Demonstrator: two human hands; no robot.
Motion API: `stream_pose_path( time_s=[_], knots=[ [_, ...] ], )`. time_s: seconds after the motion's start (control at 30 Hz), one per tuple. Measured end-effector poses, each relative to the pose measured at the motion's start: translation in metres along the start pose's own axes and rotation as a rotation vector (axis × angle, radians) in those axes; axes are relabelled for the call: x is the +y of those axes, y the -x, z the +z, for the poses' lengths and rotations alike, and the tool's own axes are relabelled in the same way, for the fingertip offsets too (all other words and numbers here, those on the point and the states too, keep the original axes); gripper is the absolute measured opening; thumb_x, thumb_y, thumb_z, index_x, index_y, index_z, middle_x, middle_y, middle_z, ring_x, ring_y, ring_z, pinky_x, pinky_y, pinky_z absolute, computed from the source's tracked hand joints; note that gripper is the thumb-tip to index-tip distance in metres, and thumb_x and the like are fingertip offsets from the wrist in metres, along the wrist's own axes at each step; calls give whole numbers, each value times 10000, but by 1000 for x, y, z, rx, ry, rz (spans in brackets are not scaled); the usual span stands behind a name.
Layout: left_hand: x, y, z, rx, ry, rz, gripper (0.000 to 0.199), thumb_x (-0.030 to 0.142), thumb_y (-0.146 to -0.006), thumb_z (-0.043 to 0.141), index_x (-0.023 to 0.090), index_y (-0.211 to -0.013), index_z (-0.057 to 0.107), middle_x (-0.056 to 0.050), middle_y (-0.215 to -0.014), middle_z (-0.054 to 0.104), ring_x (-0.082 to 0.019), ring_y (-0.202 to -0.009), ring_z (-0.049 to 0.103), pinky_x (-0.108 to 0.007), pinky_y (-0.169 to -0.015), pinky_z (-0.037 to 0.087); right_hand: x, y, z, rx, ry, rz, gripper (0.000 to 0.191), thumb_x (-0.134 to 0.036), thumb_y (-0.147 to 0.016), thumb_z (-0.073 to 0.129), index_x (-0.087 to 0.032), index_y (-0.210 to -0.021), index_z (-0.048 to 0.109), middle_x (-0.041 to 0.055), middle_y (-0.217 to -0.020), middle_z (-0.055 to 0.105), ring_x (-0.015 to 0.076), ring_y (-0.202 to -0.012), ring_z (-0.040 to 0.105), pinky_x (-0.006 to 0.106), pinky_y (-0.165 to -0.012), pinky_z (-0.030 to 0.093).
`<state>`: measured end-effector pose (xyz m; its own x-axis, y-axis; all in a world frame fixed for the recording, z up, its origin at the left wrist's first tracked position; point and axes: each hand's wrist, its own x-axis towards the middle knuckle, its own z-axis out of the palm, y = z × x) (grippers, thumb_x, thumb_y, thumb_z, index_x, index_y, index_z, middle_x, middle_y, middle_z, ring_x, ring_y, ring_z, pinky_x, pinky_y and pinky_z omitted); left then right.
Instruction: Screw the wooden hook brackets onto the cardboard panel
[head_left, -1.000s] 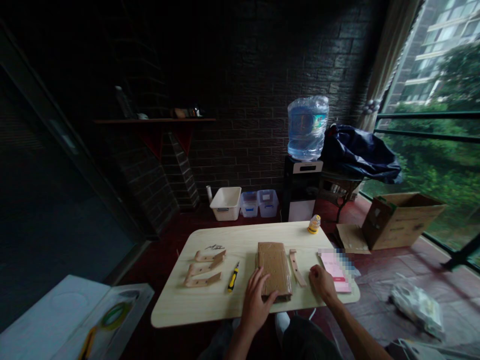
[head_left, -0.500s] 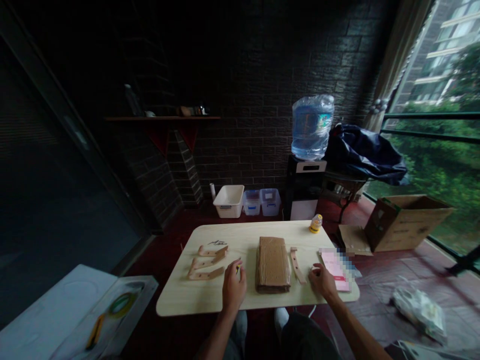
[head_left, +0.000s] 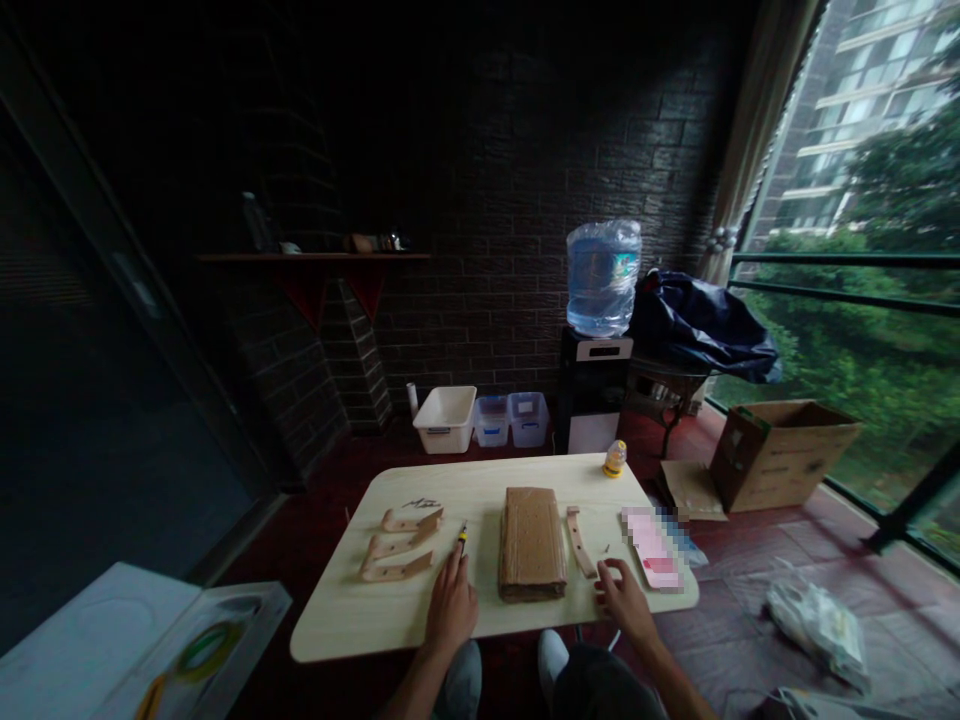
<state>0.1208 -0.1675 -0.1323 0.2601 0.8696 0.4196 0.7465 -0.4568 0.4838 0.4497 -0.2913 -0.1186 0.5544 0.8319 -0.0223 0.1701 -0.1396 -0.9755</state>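
My left hand lies palm down on the table, fingers stretched forward. Its fingertips touch the handle end of a small yellow-and-black screwdriver, which lies pointing away from me. My right hand hovers low over the table's right part, thumb and fingers apart and nothing visible between them. Just beyond it is a small screw. A curved wooden piece with holes lies left of that hand. Between my hands sits a wrapped cardboard block. Several bent wooden pieces stand left of my left hand.
The pale table also bears small dark screws, a yellow-capped bottle and a pink booklet. An open white case is at the left. Beyond are plastic bins, a water dispenser and a cardboard box.
My left hand has lowered the screwdriver onto the table and its fingers have straightened. My right hand has moved left from beside the booklet, and its pinch has opened. The view has shifted slightly.
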Motion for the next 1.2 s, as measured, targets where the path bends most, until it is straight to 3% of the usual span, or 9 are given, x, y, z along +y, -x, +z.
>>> stream_pose_path(
  time_s=[0.17,0.33,0.47,0.63,0.73,0.8,0.93,1.03,1.2],
  knots=[
    [-3,-7,7,-3,8,-44,662,92,-706,497,116,-1366,556,-168,-1529,464,-332,-1448,393,-505,-1179,370,-11,2,24,-53,-166,98,671,-770,-741,566,-196,-1087,590,40,-689,709,218,-570,692,304,-509,505],
    [9,-5,-1,53,132,72,583,39,-780,424,200,-1308,610,-92,-1547,452,-263,-1485,340,-510,-1210,336,-15,-6,26,-84,-170,35,654,-760,-709,610,-174,-996,653,76,-741,730,247,-669,723,328,-563,539],
    [37,-22,-21,73,285,72,488,54,-810,428,236,-1192,672,-62,-1502,503,-245,-1446,405,-526,-1205,343,-32,-9,16,-53,-141,-90,601,-719,-736,618,-175,-982,687,92,-767,742,273,-735,728,359,-598,560],
    [87,-54,-54,78,539,-17,343,144,-847,465,202,-1100,688,-121,-1319,636,-262,-1300,562,-523,-1137,418,-86,-2,-3,-5,-118,-193,659,-731,-787,581,-170,-1123,667,101,-814,740,279,-802,726,367,-636,570],
    [114,-63,-68,-55,783,-92,314,301,-907,519,176,-1168,640,-162,-1253,670,-269,-1178,651,-492,-1037,507,-120,10,-8,-50,-128,-254,680,-723,-796,596,-178,-1202,628,95,-828,743,273,-800,725,365,-648,567],
    [130,-64,-77,-158,923,-122,446,407,-891,598,171,-1268,572,-188,-1281,655,-278,-1164,665,-470,-997,532,-139,20,-7,-94,-166,-289,680,-699,-807,614,-180,-1244,578,97,-843,748,263,-786,724,363,-647,563],
    [154,-58,-95,-219,1059,-201,727,509,-862,664,203,-1448,362,-229,-1397,571,-297,-1213,639,-439,-907,572,-166,47,4,-196,-222,-338,587,-662,-839,617,-182,-1173,562,103,-836,752,252,-783,720,356,-655,559],
    [165,-56,-106,-278,1054,-200,661,553,-857,659,196,-1365,432,-214,-1329,626,-282,-1156,671,-411,-878,579,-177,70,17,-262,-265,-346,531,-653,-863,596,-201,-1138,559,93,-855,754,242,-788,719,366,-689,572],
    [168,-59,-117,-63,979,-191,540,637,-831,629,183,-1112,553,-155,-1113,730,-283,-1029,717,-406,-826,593,-178,98,37,-364,-211,-377,475,-615,-902,570,-203,-1138,590,95,-907,754,248,-848,721,361,-747,568]
  ],
)
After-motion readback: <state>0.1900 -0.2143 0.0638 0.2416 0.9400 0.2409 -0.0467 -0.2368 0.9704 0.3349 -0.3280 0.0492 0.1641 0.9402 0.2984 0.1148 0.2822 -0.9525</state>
